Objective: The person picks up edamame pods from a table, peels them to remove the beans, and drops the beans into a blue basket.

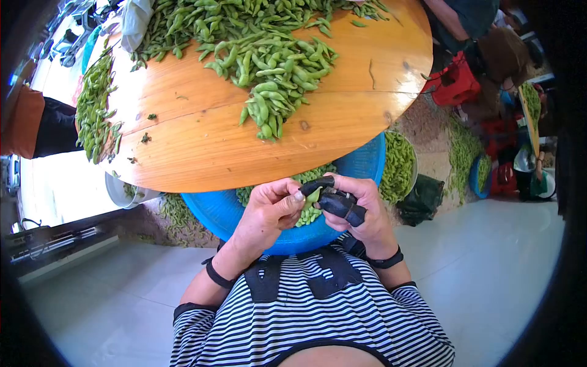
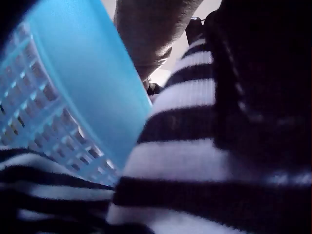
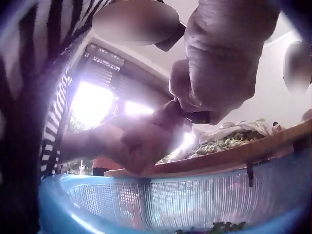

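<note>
While we sit at the round wooden table [image 1: 202,147] with the blue basket [image 1: 214,211] in our lap, both hands meet just above it, so whatever drops lands among the pods already inside. Our left hand [image 1: 269,208] pinches a green edamame pod [image 1: 313,196] between thumb and forefinger, and our right hand [image 1: 361,211], its fingers in dark covers, curls round the pod's other end to work it. A loose heap of pods [image 1: 269,67] lies on the table ahead of us within reach, with a second full bowl [image 1: 400,165] beside the basket.
</note>
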The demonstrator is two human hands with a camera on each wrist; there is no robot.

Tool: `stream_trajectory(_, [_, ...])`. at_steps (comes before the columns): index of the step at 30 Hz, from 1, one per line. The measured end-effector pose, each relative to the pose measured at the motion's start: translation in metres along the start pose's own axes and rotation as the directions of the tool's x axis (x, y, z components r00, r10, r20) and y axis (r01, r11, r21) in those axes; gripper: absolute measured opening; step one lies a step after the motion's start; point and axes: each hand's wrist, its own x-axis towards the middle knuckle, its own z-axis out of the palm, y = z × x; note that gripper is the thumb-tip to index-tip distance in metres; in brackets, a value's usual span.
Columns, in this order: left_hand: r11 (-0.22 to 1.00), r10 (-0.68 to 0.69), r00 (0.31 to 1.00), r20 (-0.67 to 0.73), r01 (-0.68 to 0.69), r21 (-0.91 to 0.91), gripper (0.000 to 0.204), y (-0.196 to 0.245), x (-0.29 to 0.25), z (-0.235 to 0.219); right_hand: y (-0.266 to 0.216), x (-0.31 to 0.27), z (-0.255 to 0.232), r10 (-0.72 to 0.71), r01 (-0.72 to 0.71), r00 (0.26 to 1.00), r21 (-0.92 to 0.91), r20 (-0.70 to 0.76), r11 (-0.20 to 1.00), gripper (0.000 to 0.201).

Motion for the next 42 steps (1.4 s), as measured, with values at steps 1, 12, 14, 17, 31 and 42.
stream_trajectory(1, [1.000, -0.003, 1.000, 0.001, 0.003, -0.001, 0.005, -0.002, 0.001, -0.001, 0.003, 0.000, -0.003, -0.003, 0.000, 0.999, 0.078, 0.039, 0.997, 0.017])
stream_trajectory(12, [0.424, 0.450, 0.893, 0.023, -0.236, 0.874, 0.017, -0.011, 0.004, 0.016, 0.012, 0.000, 0.002, -0.038, -0.012, 0.984, -0.277, -0.175, 0.961, 0.007])
stream_trajectory(14, [0.410, 0.421, 0.904, 0.075, -0.263, 0.873, 0.017, -0.008, 0.005, 0.016, 0.018, 0.001, 0.000, -0.235, 0.123, 0.963, -0.560, -0.133, 0.819, 0.013])
stream_trajectory(17, [0.537, 0.270, 0.963, 0.017, -0.165, 0.828, 0.014, -0.006, 0.007, 0.007, 0.004, 0.000, 0.014, -0.323, 0.167, 0.940, -0.687, -0.105, 0.708, 0.018])
stream_trajectory(31, [0.674, -0.105, 0.994, 0.029, 0.050, 0.737, 0.033, 0.010, 0.010, -0.002, 0.019, -0.003, -0.013, 0.111, -0.110, 0.993, 0.005, -0.052, 0.994, 0.011])
stream_trajectory(42, [0.936, -0.097, 0.995, -0.013, 0.095, 0.337, 0.015, -0.017, 0.015, -0.005, 0.023, -0.001, 0.015, -0.466, 0.194, 0.878, -0.809, -0.108, 0.554, 0.023])
